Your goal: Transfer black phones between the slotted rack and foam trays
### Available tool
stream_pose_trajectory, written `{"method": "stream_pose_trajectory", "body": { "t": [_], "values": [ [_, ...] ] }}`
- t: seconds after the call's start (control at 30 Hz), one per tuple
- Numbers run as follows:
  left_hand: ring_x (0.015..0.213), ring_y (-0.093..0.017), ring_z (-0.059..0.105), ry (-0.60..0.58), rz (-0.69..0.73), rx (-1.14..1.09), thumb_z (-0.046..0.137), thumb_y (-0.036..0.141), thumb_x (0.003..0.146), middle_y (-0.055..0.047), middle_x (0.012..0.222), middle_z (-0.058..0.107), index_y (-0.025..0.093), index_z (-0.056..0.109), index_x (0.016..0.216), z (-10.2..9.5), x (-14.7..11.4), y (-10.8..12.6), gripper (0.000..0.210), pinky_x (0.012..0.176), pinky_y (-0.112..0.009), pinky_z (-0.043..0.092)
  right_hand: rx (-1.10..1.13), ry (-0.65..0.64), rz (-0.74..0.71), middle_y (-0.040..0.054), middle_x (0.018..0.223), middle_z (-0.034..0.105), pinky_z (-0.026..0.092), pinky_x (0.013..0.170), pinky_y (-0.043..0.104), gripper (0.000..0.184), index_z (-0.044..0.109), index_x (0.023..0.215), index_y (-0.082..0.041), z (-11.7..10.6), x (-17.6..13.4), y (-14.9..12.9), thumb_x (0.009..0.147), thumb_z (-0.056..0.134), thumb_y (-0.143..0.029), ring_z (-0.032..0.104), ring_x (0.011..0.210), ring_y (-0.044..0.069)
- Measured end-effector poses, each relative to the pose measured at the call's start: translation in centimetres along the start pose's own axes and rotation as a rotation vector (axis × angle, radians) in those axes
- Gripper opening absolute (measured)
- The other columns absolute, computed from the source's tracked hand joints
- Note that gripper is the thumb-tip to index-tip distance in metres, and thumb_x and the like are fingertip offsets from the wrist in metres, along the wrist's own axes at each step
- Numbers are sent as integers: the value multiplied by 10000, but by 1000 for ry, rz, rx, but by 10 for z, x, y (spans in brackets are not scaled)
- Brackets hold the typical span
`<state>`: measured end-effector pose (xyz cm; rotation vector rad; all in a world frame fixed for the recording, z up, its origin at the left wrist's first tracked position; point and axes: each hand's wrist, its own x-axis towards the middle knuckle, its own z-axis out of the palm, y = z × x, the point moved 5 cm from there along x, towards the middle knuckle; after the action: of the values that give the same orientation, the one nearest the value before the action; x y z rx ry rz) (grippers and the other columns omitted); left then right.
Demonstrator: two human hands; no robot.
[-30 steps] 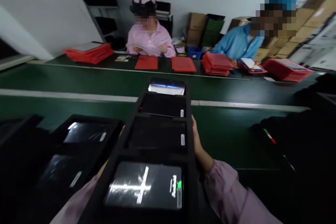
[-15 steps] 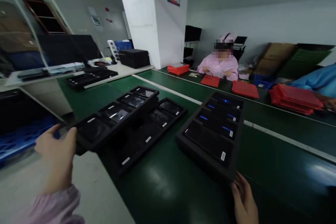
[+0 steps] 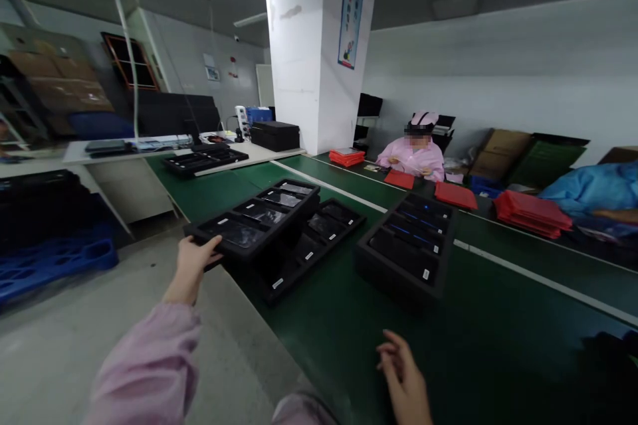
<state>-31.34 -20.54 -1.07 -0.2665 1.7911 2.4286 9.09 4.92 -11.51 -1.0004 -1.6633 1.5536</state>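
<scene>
Left hand: our left hand (image 3: 193, 257) grips the near end of a long black foam tray of dark glass screens (image 3: 256, 216), thumb on its rim.
Tray's place: it runs away from that hand and rests askew on a second black foam tray (image 3: 312, 242) on the green belt (image 3: 349, 339).
Right hand: our right hand (image 3: 403, 375) hangs loosely spread over the belt, holding nothing; a third stacked black tray (image 3: 407, 247) lies beyond it, apart.
Handling: we judge that one-ended grip risky; keep the tray level so no screens slide.
Beyond: a person in a pink coat (image 3: 413, 156) sits by red trays (image 3: 531, 212).
</scene>
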Motion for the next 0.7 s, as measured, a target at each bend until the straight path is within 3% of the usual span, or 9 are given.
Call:
{"method": "stream_pose_trajectory", "body": {
  "t": [0.07, 0.13, 0.2, 0.3, 0.37, 0.43, 0.5, 0.6, 0.7],
  "values": [
    [697, -134, 617, 34, -94, -81, 660, 33, 872, -3, 930, 573, 178, 484, 1110, 1, -29, -19, 330, 597, -254, 583, 93, -167, 30, 76, 874, 715, 582, 691, 347, 675, 704, 1061, -209, 51, -15, 10, 662, 772, -750, 674, 676, 208],
    [706, -172, 676, -15, -187, -179, 560, 113, 911, -9, 857, 576, 213, 441, 997, 10, -62, -40, 178, 641, -321, 624, 196, -294, 97, 85, 888, 726, 587, 639, 351, 815, 711, 1086, -202, 107, -17, 13, 523, 856, -773, 698, 715, 238],
    [750, -227, 730, -101, -288, -242, 512, 136, 827, -83, 881, 658, 202, 464, 928, 20, -95, -60, 130, 663, -363, 637, 304, -349, 176, 116, 976, 746, 613, 672, 370, 898, 697, 1126, -192, 162, -2, 6, 495, 851, -812, 737, 864, 284],
    [521, -144, 615, -194, -364, -244, 666, 157, 516, -145, 913, 741, 138, 603, 816, 26, -130, -83, 307, 527, -275, 570, 440, -347, 264, 130, 1140, 735, 630, 853, 403, 655, 671, 1170, -155, 233, 38, -19, 852, 694, -728, 736, 1009, 246],
    [486, -143, 572, -185, -352, -221, 740, 227, 375, -111, 762, 727, 145, 637, 673, 20, -139, -91, 326, 492, -272, 551, 498, -272, 291, 129, 1184, 720, 630, 891, 410, 518, 641, 1218, -139, 258, 61, -33, 990, 609, -604, 730, 1021, 225],
    [491, -156, 563, -153, -322, -179, 762, 269, 279, -93, 670, 696, 158, 652, 568, 7, -137, -92, 328, 469, -268, 539, 511, -177, 294, 130, 1218, 712, 634, 890, 398, 438, 618, 1246, -143, 258, 71, -37, 1010, 612, -512, 725, 1052, 225],
    [537, -153, 570, -108, -282, -133, 763, 275, 247, -76, 658, 682, 166, 671, 522, -10, -127, -86, 310, 483, -230, 540, 472, -114, 282, 125, 1222, 723, 641, 862, 383, 432, 625, 1228, -164, 235, 63, -28, 945, 680, -486, 724, 1087, 248],
    [753, -157, 620, -7, -207, -93, 759, 273, 248, -39, 738, 674, 198, 676, 522, -34, -101, -72, 296, 606, -123, 551, 332, -65, 229, 107, 1153, 751, 654, 798, 405, 529, 663, 1171, -207, 173, 23, -1, 814, 770, -583, 728, 1084, 299],
    [967, -198, 613, 54, -122, -76, 786, 339, 293, -32, 964, 672, 233, 683, 684, -41, -74, -70, 418, 608, -138, 554, 125, 24, 95, 101, 1120, 733, 643, 836, 434, 530, 684, 1191, -204, 99, -18, 9, 899, 723, -645, 717, 1024, 269]
  ]
}}
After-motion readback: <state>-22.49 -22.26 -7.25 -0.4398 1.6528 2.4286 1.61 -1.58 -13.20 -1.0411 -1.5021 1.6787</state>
